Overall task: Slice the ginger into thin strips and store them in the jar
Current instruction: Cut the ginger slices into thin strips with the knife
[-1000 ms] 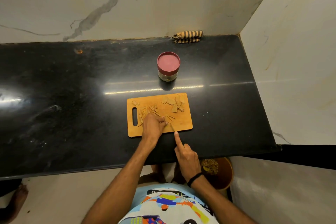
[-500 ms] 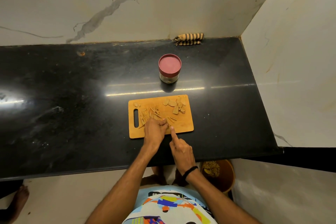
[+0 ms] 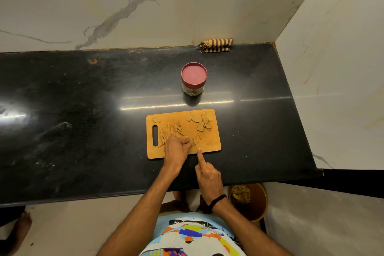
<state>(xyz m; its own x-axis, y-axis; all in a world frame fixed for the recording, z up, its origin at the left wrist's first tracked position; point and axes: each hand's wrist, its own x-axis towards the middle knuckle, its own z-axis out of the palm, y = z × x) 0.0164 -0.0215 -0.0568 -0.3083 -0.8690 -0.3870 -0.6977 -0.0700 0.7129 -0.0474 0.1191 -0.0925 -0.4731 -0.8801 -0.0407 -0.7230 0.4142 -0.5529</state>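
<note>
The ginger piece (image 3: 193, 141) you are cutting sits near the front middle of the board (image 3: 212, 143). Your left hand (image 3: 176, 148) pinches it, with the fingertips curled under. That tuck looks meant to pin the piece flat and keep your nails behind the cut line.

Your right hand (image 3: 207, 174) comes in just beside it. The forefinger lies straight and the other fingers are curled. I judge they grip a knife (image 3: 196, 145), of which only an edge-on sliver shows beyond the nail. A finger laid along the spine would steady the blade for thin cuts.

The cut strips (image 3: 169, 130) lie heaped by the handle slot, left of your holding hand and clear of the blade. They are too tangled to count. A few loose strips (image 3: 198, 136) lie just right of your fingertips. The uncut slices (image 3: 200, 120) wait at the far right corner. There are about half a dozen, though they overlap, so I can't be sure. One stray bit (image 3: 154, 119) sits at the far left corner.

There is one board and one jar (image 3: 193, 79). The jar stands just behind the board on the counter (image 3: 83, 120) with its lid (image 3: 193, 72) on. That placement would make for a short carry, but nothing can go in until you open it. One striped cloth (image 3: 216, 44) lies against the back wall, well apart from the rest.
</note>
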